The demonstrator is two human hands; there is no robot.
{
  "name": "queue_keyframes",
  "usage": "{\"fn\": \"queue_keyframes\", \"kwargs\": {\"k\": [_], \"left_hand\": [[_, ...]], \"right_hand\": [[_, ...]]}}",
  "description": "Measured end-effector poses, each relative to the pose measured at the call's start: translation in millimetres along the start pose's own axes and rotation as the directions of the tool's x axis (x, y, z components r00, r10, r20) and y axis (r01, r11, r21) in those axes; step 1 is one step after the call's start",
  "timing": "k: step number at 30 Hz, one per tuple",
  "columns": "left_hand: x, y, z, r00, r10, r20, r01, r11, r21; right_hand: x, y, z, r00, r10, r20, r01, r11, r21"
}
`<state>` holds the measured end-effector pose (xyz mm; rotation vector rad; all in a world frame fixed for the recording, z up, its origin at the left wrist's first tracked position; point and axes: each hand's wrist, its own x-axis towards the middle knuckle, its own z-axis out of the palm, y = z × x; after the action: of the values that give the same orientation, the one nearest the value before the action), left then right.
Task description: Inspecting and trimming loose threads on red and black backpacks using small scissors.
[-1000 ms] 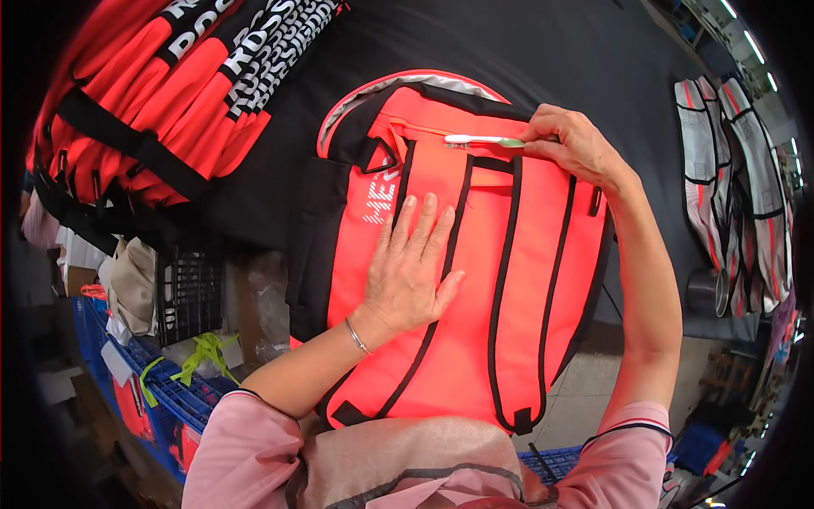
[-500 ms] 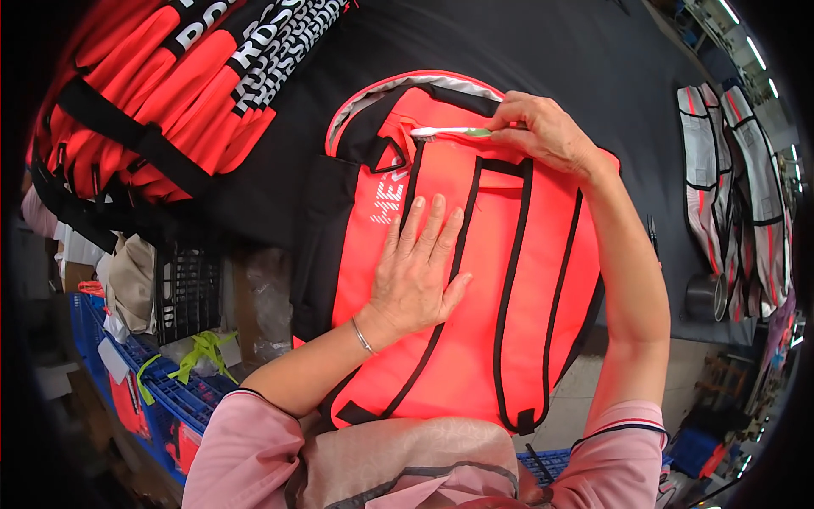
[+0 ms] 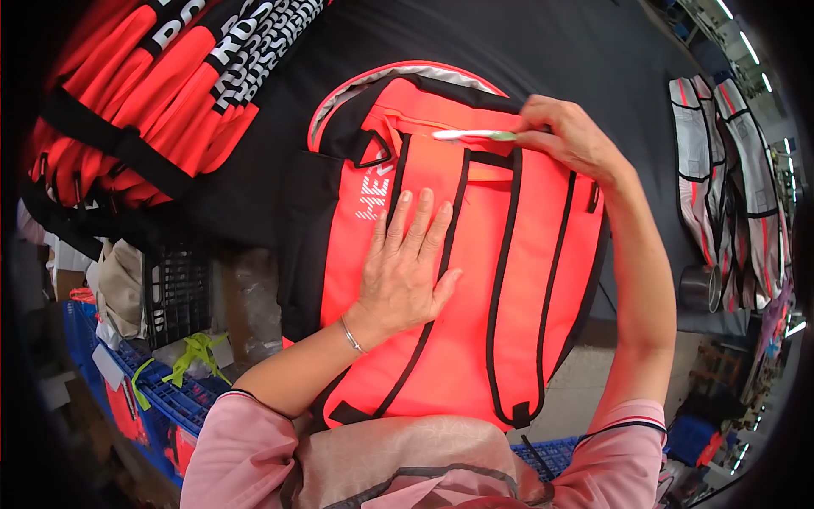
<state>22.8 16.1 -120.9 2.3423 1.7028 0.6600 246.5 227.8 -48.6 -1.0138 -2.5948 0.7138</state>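
Two hands: both bare, both on one bag, forearms coming in from the lower edge in pink sleeves.
Table: black top, spanning the upper part of the view; the bag lies on it and hangs over its near edge.
Stack: folded orange bags with black straps and white lettering, upper left on the table, well apart from both hands.
Bag: orange backpack, back panel up, black-edged straps running lengthwise, grey-lined top rim pointing away from the person.
Vests: grey and orange pieces at the table's right end, far from the bag.
Crate: black mesh, below the table on the left; blue crates lower down.
Left hand: flat, palm down, fingers spread on the bag's middle, pressing the left strap and panel; it grasps nothing. A thin bracelet sits at the wrist.
Right hand: at the bag's top, fingers pinched around the tool's right end.
Tool: slim, white with a green end, lying crosswise; its free tip points left over the top seam between the straps, just beyond the left hand's fingertips.
Cup: small metal one on the table edge, right of the right forearm.
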Motion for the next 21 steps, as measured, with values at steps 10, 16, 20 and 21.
{"fn": "queue_keyframes", "kwargs": {"k": [10, 16, 20, 21], "left_hand": [[-1.1, 1.1, -0.8, 1.0, 0.002, -0.015, -0.002, 1.0, -0.009], [-1.7, -0.2, -0.1, 1.0, -0.002, -0.007, 0.002, 1.0, -0.015], [-0.6, -0.1, 0.0, 1.0, 0.005, -0.017, -0.006, 1.0, -0.021], [-1.2, -1.2, 1.2, 1.0, 0.005, -0.023, -0.006, 1.0, -0.029]], "right_hand": [[26.8, -18.8, 24.0, 0.997, -0.065, -0.044, 0.065, 0.998, -0.013], [29.5, -27.2, 11.9, 0.992, 0.108, 0.06, -0.103, 0.991, -0.082], [28.4, -29.0, 21.6, 0.997, 0.081, -0.006, -0.081, 0.996, -0.049], [26.0, -28.2, 17.6, 0.995, 0.095, 0.008, -0.094, 0.993, -0.065]]}}
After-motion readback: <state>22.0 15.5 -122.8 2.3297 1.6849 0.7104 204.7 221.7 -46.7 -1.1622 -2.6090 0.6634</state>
